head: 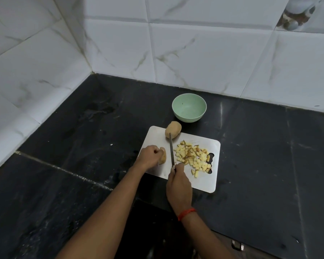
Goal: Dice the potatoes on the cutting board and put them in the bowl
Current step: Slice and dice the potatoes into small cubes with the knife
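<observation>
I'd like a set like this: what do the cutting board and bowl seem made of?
Cutting board: probably steel or plastic, pale grey with a dull sheen. Bowl: likely matte plastic, mint green, no sharp glare.

Potato dice (193, 157) on board (204, 182), rt side

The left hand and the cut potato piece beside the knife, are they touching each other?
Touching. The head view shows the left hand curled over the cut potato piece, with no gap between them.

Black stone counter (67, 184), white marbled wall tiles (213, 53)
</observation>
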